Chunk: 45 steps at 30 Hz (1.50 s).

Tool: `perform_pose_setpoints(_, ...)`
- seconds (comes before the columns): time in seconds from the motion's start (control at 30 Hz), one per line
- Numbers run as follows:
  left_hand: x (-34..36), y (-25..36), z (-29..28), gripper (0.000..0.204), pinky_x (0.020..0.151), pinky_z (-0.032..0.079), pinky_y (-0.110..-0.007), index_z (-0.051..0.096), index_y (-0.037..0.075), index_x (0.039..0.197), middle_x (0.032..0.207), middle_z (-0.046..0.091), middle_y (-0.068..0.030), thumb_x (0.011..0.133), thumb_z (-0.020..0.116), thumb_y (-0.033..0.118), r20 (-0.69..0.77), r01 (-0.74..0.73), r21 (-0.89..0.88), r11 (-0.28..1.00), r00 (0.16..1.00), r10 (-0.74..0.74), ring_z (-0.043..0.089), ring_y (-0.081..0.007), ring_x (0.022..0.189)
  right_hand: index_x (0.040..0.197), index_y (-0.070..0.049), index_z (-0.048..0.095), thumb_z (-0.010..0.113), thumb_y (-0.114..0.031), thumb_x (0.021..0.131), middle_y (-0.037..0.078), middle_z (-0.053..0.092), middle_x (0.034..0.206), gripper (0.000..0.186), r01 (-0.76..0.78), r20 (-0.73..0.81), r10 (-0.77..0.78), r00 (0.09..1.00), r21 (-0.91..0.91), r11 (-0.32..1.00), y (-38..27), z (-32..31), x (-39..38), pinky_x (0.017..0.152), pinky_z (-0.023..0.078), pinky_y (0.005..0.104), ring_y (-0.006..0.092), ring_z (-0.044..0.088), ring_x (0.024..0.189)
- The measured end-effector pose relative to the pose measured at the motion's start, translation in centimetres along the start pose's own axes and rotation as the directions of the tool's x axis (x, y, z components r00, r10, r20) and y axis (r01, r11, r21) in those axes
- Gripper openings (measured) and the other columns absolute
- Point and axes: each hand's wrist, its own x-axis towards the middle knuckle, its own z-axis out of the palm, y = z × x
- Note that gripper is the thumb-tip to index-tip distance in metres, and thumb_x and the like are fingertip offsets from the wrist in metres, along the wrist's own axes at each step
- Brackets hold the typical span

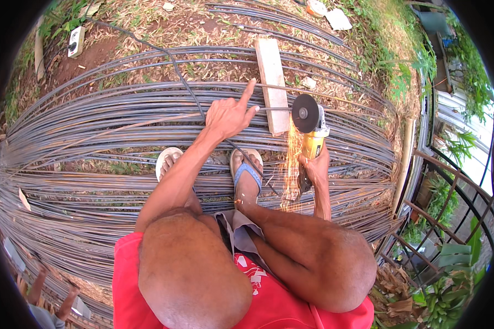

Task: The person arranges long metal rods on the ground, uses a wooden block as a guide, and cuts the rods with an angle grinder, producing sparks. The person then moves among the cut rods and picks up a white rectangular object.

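My left hand (pixel 228 115) is curled over a thin steel rod (pixel 271 108), index finger stretched out; the rod lies across a pale wooden plank (pixel 270 66). My right hand (pixel 315 164) grips a yellow angle grinder (pixel 313 142). Its dark disc (pixel 305 113) is at the rod beside the plank, and orange sparks (pixel 291 164) spray down toward me, right of my sandalled foot (pixel 247 175). Long bundles of steel rods (pixel 93 131) run under and around my hands and feet. A black cable (pixel 148 44) crosses over them.
A white socket strip (pixel 76 43) sits on soil at upper left. A white scrap (pixel 338 20) lies at the top. Metal frames (pixel 450 186) and plants (pixel 444 296) line the right side. Another person's arms (pixel 38 288) show at lower left.
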Motion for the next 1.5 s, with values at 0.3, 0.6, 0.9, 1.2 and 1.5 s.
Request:
perform_pose_setpoints(0.3,0.4,0.9,0.0,0.079,0.062,0.056,-0.058,0.022,0.024,0.17,0.062,0.066,-0.022,0.104,0.057,0.05,0.013,-0.032,-0.01,0.999,0.999,0.032,0.067,-0.0458,0.059,0.129,-0.001,0.061,0.08,-0.007,0.072,0.011,0.073,0.103,0.06,0.012,-0.062,-0.012,0.998,-0.005,1.0,0.5,-0.8,1.0,0.086,0.056,0.0361,0.0223,0.07,0.092)
perform_pose_setpoints(0.6,0.1,-0.1,0.1,0.079,0.061,0.056,-0.057,0.021,0.023,0.17,0.063,0.067,-0.0221,0.105,0.056,0.05,0.002,-0.012,0.007,1.0,1.0,0.012,0.067,-0.0452,0.059,0.129,0.0,0.061,0.082,-0.003,0.071,0.01,0.073,0.104,0.061,-0.01,-0.017,0.01,1.0,-0.024,1.0,-0.2,0.1,0.9,0.085,0.055,0.0344,0.0202,0.069,0.091)
perform_pose_setpoints(0.9,0.3,0.6,-0.1,0.079,0.061,0.055,-0.057,0.022,0.022,0.17,0.061,0.066,-0.021,0.105,0.056,0.05,0.017,-0.021,-0.007,1.0,1.0,0.021,0.067,-0.0442,0.058,0.129,-0.001,0.061,0.081,-0.003,0.068,0.012,0.073,0.107,0.064,-0.016,-0.046,0.015,0.999,-0.016,1.0,-0.2,-0.7,-0.1,0.089,0.056,0.0373,0.0227,0.069,0.094)
perform_pose_setpoints(1.2,0.4,0.9,0.0,0.079,0.061,0.056,-0.057,0.023,0.023,0.17,0.06,0.066,-0.021,0.104,0.057,0.049,0.008,-0.044,0.004,0.999,0.999,0.044,0.067,-0.0441,0.057,0.133,-0.002,0.059,0.083,0.0,0.071,0.011,0.073,0.107,0.066,0.089,-0.042,-0.086,0.995,0.088,0.992,0.6,-0.8,0.6,0.09,0.056,0.0376,0.024,0.07,0.095)
perform_pose_setpoints(1.5,0.4,1.0,0.1,0.079,0.063,0.056,-0.058,0.023,0.022,0.17,0.062,0.067,-0.0221,0.104,0.057,0.051,0.004,-0.041,-0.006,0.999,0.999,0.041,0.067,-0.045,0.059,0.127,0.001,0.061,0.081,0.002,0.069,0.009,0.071,0.103,0.061,0.015,-0.07,-0.017,0.997,-0.034,0.999,0.0,-1.0,-1.2,0.086,0.055,0.0328,0.0182,0.067,0.09)
